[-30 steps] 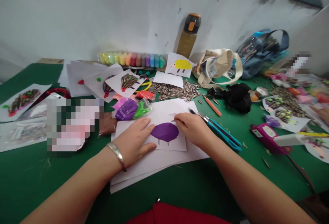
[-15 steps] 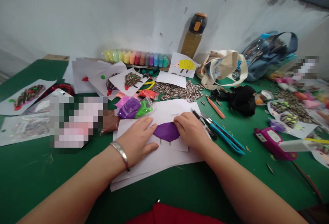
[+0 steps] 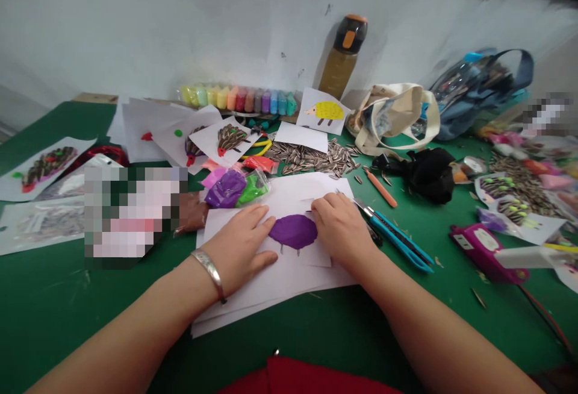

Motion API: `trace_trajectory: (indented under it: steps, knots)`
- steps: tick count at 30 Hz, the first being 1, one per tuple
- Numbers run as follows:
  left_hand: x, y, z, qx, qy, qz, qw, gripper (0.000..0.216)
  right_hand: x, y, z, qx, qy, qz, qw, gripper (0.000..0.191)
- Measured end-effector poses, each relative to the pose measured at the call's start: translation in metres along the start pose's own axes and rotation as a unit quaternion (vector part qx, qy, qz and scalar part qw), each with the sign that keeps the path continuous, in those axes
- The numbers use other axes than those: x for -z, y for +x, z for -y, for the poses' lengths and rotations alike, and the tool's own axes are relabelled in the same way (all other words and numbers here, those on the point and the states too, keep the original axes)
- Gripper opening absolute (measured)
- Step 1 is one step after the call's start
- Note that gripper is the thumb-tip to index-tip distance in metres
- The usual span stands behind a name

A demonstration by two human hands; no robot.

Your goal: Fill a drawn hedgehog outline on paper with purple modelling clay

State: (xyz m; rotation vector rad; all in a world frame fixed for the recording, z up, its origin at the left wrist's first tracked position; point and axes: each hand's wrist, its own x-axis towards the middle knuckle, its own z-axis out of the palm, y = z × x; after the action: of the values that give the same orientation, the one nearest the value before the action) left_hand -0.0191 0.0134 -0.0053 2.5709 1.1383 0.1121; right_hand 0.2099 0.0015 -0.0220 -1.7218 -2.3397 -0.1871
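A flat oval of purple clay (image 3: 293, 231) lies on a small white sheet, with two short drawn legs showing below it. My left hand (image 3: 244, 240), a silver bracelet on its wrist, rests flat on the paper, fingers stretched and fingertips at the oval's left edge. My right hand (image 3: 343, 231) is at the right edge, its fingers bent and pressed together. Whatever they pinch is hidden; a small dark tip shows beside them. Larger white sheets (image 3: 235, 297) lie underneath. Bags of purple clay (image 3: 226, 189) and green clay (image 3: 253, 188) sit just beyond.
Right of my hand lie a blue cutter (image 3: 400, 240) and an orange tool (image 3: 380, 188). Sunflower seeds (image 3: 311, 159) are heaped behind the paper. A bottle (image 3: 344, 56), a cloth bag (image 3: 397, 120), a black pouch (image 3: 428, 174) and a purple device (image 3: 487, 252) stand or lie around.
My right fingers have drawn slightly right, baring more of the clay's right edge. My left hand stays in place. The view has shifted a little.
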Motion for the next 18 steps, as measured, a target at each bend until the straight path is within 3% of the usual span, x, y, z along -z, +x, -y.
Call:
trace_trajectory:
  steps: [6,18]
  knots:
    - [0.0003,0.0005,-0.0008,-0.005,0.018,0.005,1.0,0.054,0.0018,-0.0016,0.0038,0.034,-0.001,0.022,0.999,0.023]
    - [0.0031,0.0014,-0.0027,-0.001,0.032,0.014,0.999,0.055,0.0039,-0.0004,0.0044,0.015,0.049,0.023,0.998,0.023]
